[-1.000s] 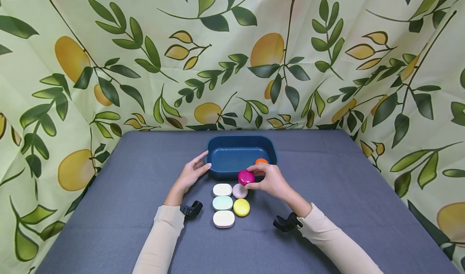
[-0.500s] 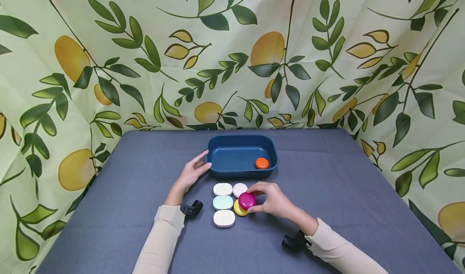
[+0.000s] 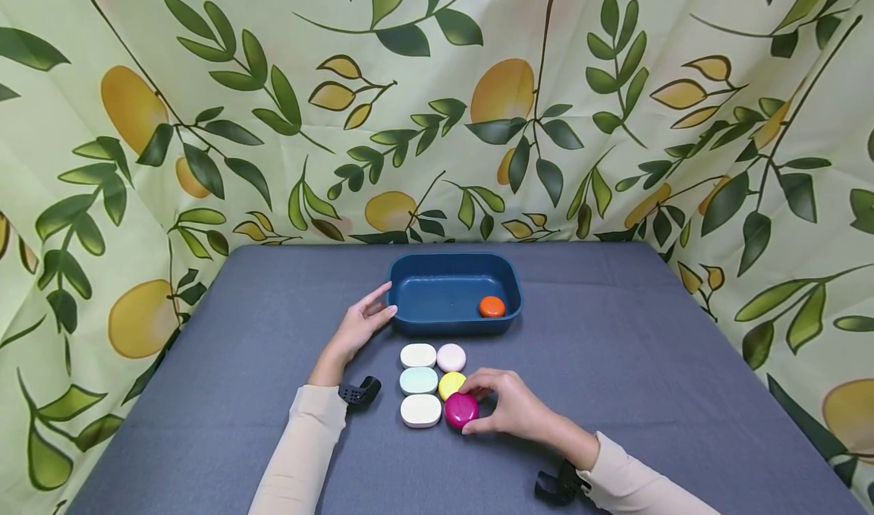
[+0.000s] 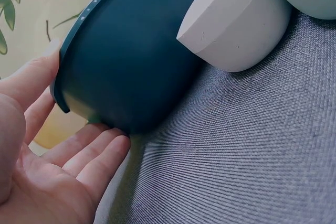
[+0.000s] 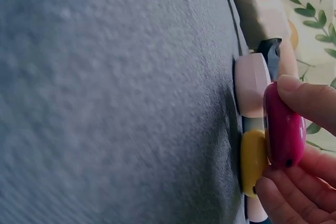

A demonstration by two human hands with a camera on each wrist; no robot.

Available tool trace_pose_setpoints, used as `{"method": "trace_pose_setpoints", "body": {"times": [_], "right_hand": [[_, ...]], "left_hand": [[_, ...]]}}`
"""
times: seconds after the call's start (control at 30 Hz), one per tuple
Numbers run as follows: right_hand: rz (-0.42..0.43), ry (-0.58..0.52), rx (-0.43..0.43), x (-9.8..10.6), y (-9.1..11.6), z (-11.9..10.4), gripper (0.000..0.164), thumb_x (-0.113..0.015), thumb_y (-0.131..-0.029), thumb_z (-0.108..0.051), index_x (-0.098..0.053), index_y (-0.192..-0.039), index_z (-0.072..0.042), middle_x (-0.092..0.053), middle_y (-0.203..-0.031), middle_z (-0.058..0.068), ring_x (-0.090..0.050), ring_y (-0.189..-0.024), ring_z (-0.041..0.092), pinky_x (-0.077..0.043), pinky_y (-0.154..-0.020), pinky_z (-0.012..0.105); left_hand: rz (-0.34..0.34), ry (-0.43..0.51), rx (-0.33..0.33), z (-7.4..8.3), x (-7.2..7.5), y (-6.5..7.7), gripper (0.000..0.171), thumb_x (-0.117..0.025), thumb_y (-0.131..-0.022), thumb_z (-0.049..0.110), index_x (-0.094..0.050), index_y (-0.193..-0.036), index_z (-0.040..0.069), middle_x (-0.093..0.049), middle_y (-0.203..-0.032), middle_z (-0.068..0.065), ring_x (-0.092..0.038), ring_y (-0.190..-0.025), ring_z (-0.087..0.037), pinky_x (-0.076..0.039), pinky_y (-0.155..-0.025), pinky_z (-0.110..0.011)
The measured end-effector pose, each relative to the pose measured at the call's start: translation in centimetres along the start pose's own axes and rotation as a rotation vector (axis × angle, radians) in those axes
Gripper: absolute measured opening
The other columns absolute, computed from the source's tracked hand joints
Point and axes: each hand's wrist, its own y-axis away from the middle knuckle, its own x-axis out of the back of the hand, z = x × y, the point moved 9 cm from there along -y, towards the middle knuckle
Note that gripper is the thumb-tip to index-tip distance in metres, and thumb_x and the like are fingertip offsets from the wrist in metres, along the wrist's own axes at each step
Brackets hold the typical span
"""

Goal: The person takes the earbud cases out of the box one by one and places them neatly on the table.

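Note:
My right hand (image 3: 512, 407) pinches a glossy magenta puck (image 3: 461, 409) by its edge, thumb on one side and fingers on the other. In the right wrist view, the magenta puck (image 5: 285, 124) is held off the cloth, with a small dark spot on its rim. Just beyond it lies a yellow puck (image 3: 451, 384), partly hidden in the head view. My left hand (image 3: 359, 324) touches the left end of a blue tub (image 3: 451, 326); its thumb is at the rim and its fingers (image 4: 102, 163) extend low along the wall.
An orange puck (image 3: 492, 307) lies inside the tub's right side. Left of the pucks, a column holds a white oval piece (image 3: 418, 356), a pale mint one (image 3: 419, 381) and another white one (image 3: 421, 411). A pale pink puck (image 3: 451, 357) lies behind the yellow one.
My right hand has carried the magenta puck from the tub's front edge, over the yellow puck, toward me beside the nearest white piece. My left hand has stayed put.

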Motion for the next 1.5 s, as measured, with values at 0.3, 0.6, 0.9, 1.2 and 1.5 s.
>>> {"method": "trace_pose_setpoints", "body": {"times": [0.3, 0.6, 0.9, 1.2, 1.5], "right_hand": [[-0.018, -0.032, 0.008, -0.8, 0.6, 0.2, 0.04, -0.088, -0.068, -0.022, -0.069, -0.101, -0.009, -0.067, -0.098, 0.004, -0.06, -0.084, 0.0, -0.058, -0.077, 0.021], [-0.052, 0.036, -0.022, -1.5, 0.5, 0.3, 0.039, -0.089, -0.066, -0.022, -0.069, -0.098, -0.012, -0.063, -0.093, -0.001, -0.056, -0.081, -0.002, -0.055, -0.074, 0.018], [-0.063, 0.092, -0.021, -1.4, 0.1, -0.3, 0.041, -0.09, -0.064, -0.019, -0.07, -0.098, -0.011, -0.059, -0.086, -0.003, -0.053, -0.078, 0.001, -0.052, -0.07, 0.015], [-0.071, 0.067, -0.015, -1.0, -0.1, -0.6, 0.039, -0.089, -0.066, -0.017, -0.069, -0.099, -0.008, -0.062, -0.09, 0.001, -0.056, -0.079, 0.003, -0.053, -0.071, 0.016], [0.012, 0.059, -0.005, 1.4, -1.1, -1.1, 0.039, -0.087, -0.069, -0.016, -0.069, -0.101, -0.003, -0.066, -0.09, 0.009, -0.06, -0.076, 0.013, -0.056, -0.07, 0.021]], "left_hand": [[0.004, -0.004, -0.005, -0.1, 0.1, -0.1, 0.058, -0.059, -0.096, 0.021, -0.037, -0.149, 0.017, -0.04, -0.152, -0.022, -0.035, -0.144, -0.036, -0.035, -0.115, -0.05], [0.009, -0.007, -0.032, 0.1, 0.0, 0.3, 0.057, -0.06, -0.096, 0.022, -0.038, -0.149, 0.02, -0.046, -0.147, -0.023, -0.043, -0.14, -0.034, -0.039, -0.113, -0.048], [-0.001, -0.014, -0.035, 0.1, 0.0, 0.2, 0.057, -0.059, -0.096, 0.023, -0.038, -0.149, 0.02, -0.044, -0.149, -0.023, -0.041, -0.141, -0.034, -0.038, -0.113, -0.049], [0.0, -0.011, -0.033, 0.1, -0.1, 0.2, 0.056, -0.06, -0.096, 0.023, -0.039, -0.148, 0.019, -0.046, -0.147, -0.023, -0.042, -0.14, -0.034, -0.039, -0.113, -0.048], [-0.001, -0.002, -0.041, 0.3, -0.1, 0.4, 0.057, -0.059, -0.096, 0.021, -0.038, -0.149, 0.019, -0.046, -0.146, -0.023, -0.043, -0.139, -0.034, -0.039, -0.112, -0.048]]}}
